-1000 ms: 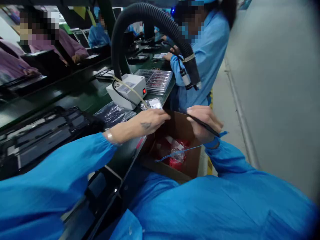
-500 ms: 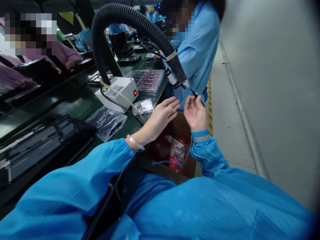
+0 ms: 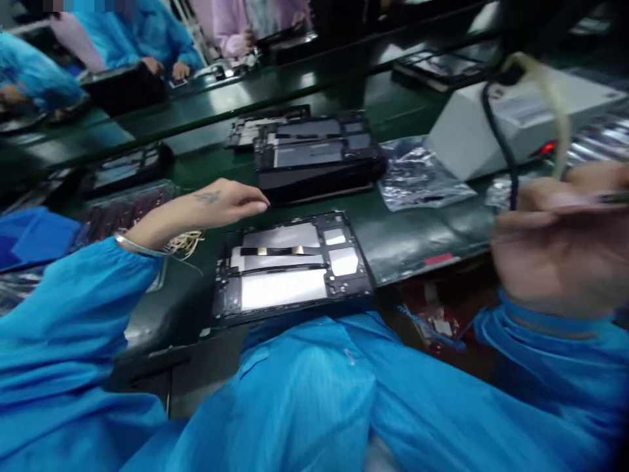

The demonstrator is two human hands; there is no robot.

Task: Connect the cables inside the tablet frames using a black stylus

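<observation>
Bare green tabletop (image 3: 407, 229) lies open at three o'clock of the opened device frame (image 3: 289, 269); a black stack (image 3: 314, 160) blocks twelve o'clock, the white box (image 3: 511, 115) two o'clock.

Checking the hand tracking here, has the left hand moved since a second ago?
Yes. The left hand was over the cardboard box to the right of the white box; now it hovers far to its left, above the open device frame.
</observation>
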